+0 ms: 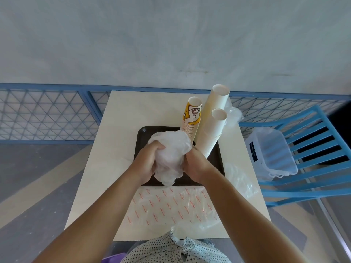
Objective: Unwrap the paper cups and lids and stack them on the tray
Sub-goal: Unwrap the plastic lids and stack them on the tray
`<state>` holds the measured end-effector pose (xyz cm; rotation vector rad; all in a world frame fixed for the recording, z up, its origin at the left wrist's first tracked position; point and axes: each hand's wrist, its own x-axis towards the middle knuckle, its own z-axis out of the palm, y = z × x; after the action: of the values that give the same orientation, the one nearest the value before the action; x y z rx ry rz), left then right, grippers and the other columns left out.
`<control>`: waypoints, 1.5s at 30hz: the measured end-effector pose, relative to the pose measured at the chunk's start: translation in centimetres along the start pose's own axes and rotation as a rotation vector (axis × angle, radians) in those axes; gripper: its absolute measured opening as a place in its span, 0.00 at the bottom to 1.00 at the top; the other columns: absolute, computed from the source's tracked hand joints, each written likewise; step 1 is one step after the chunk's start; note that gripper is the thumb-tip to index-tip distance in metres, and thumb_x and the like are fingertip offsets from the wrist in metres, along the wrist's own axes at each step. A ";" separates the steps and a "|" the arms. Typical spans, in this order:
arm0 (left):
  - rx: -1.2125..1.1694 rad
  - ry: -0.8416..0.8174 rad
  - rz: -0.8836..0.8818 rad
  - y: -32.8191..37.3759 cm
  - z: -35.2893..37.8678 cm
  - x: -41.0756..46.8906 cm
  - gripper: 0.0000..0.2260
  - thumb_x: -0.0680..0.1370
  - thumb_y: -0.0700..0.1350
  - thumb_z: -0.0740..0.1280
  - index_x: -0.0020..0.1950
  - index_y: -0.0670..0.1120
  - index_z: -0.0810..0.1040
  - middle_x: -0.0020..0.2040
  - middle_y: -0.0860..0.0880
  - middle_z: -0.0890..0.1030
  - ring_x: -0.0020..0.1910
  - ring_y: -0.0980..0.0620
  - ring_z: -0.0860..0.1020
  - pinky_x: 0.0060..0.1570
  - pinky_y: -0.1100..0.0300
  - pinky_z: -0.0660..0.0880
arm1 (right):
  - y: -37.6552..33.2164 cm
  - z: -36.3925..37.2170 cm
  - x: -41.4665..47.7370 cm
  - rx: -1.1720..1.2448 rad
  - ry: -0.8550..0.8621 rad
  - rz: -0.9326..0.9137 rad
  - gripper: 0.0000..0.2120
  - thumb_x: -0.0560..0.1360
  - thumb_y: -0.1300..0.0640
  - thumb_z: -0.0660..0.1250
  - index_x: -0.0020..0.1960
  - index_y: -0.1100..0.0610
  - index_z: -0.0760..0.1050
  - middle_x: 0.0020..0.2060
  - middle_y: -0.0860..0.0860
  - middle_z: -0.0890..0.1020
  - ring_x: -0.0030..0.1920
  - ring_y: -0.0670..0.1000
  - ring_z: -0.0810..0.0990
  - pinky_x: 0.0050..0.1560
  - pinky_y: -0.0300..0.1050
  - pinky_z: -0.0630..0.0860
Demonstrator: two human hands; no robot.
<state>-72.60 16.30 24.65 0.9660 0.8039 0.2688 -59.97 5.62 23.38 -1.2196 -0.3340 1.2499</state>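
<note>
Three tall paper cup stacks [212,126] already stand on the black rectangular tray [141,134]; my left hand [147,160] and right hand [195,166] clutch crumpled white plastic wrap [171,147] (lids likely remain).

A yellow-printed cup stack [191,118] and two plain white cup stacks [208,120] lean on the dark tray [141,143] toward its upper right; crumpled clear wrap [171,149] bunches above its centre.

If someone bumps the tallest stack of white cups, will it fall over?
Probably, yes. The tallest stack is long and thin with a small bottom on the tray, so a bump would likely tip it. It's paper, so it's probably light and easy to knock. Once down, it may roll.
</note>
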 end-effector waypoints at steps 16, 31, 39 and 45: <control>0.053 -0.104 -0.010 -0.1 -2.2 0.5 0.19 0.80 0.35 0.64 0.67 0.49 0.81 0.51 0.45 0.85 0.45 0.49 0.82 0.43 0.54 0.79 | -0.6 -0.5 0.1 0.321 0.126 0.018 0.21 0.81 0.55 0.64 0.72 0.56 0.70 0.66 0.62 0.80 0.66 0.62 0.81 0.67 0.62 0.77; 0.230 -0.129 -0.072 1.2 1.3 0.4 0.09 0.83 0.52 0.67 0.52 0.48 0.82 0.44 0.49 0.86 0.43 0.52 0.85 0.38 0.60 0.78 | -2.2 0.8 0.3 -0.372 0.145 -0.153 0.12 0.78 0.35 0.56 0.54 0.27 0.76 0.62 0.46 0.80 0.66 0.51 0.77 0.70 0.56 0.73; -0.084 -0.169 -0.069 0.0 0.8 0.9 0.22 0.71 0.59 0.76 0.60 0.50 0.84 0.59 0.45 0.84 0.58 0.47 0.82 0.60 0.50 0.76 | -0.9 0.1 0.6 -0.227 0.306 -0.332 0.08 0.86 0.53 0.61 0.53 0.54 0.76 0.49 0.52 0.81 0.52 0.52 0.80 0.58 0.51 0.78; -0.219 -0.107 -0.029 -0.7 0.0 1.1 0.13 0.83 0.46 0.62 0.43 0.45 0.82 0.35 0.47 0.80 0.30 0.54 0.81 0.29 0.63 0.77 | -0.4 -1.9 1.6 -0.498 0.262 -0.251 0.08 0.82 0.57 0.63 0.58 0.59 0.76 0.52 0.59 0.83 0.57 0.63 0.82 0.59 0.62 0.81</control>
<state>-72.00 16.51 23.57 0.7560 0.6745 0.2713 -57.73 6.05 22.36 -1.6869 -0.6075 0.7975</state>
